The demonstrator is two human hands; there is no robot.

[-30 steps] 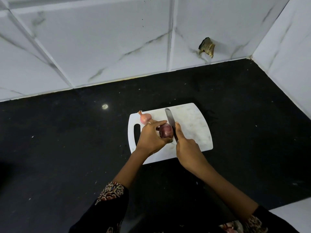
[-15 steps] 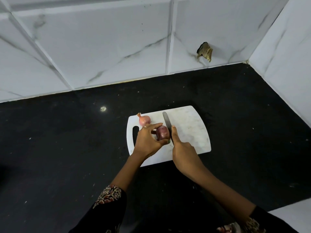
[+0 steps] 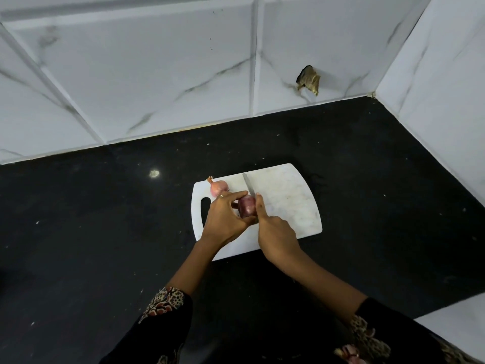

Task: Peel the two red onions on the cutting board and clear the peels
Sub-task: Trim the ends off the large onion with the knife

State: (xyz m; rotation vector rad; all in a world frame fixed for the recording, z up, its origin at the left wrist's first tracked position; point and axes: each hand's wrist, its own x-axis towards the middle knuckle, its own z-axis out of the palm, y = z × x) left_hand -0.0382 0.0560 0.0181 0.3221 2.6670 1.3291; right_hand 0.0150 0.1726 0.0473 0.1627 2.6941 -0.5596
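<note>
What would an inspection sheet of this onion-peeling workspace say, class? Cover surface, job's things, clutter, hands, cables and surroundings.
Surface: black counter with pale specks; white board lies on it.
Job's things: dark onion on the board, skin on; pale onion untouched at the board's far left; knife blade at the dark onion's right end.
Clutter: no loose peels seen.
Hands: left hand grips the dark onion; right hand holds the knife, forefinger along the blade.
Cables: nothing seen.
Surroundings: white marble-look tiles; a ragged hole in one tile.
</note>
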